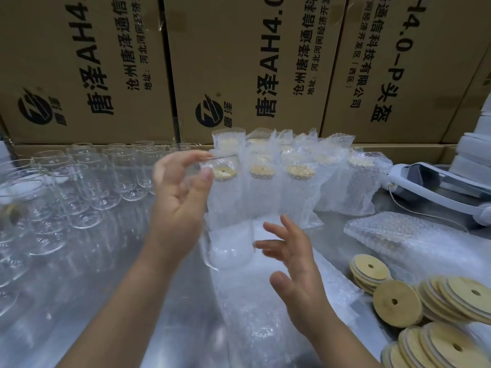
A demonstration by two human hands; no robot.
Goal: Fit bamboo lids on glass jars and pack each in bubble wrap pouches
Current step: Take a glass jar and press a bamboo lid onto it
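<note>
My left hand [180,203] pinches the rim of a clear glass jar [229,251] between thumb and fingers and holds it upright above the table, with no lid on it. My right hand [295,264] is open with spread fingers just right of the jar's base; its fingertips are almost at the glass. Round bamboo lids [397,302], each with a small hole, lie in loose stacks at the lower right. Flat bubble wrap pouches [265,309] lie under my right hand, and another pile of pouches [403,235] lies to the right.
Several empty glass jars [79,187] crowd the left of the metal table [172,314]. Lidded jars in bubble wrap [295,187] stand in rows at the back centre. Printed cardboard boxes [239,62] wall off the rear. A white device [425,181] with a cord lies at right.
</note>
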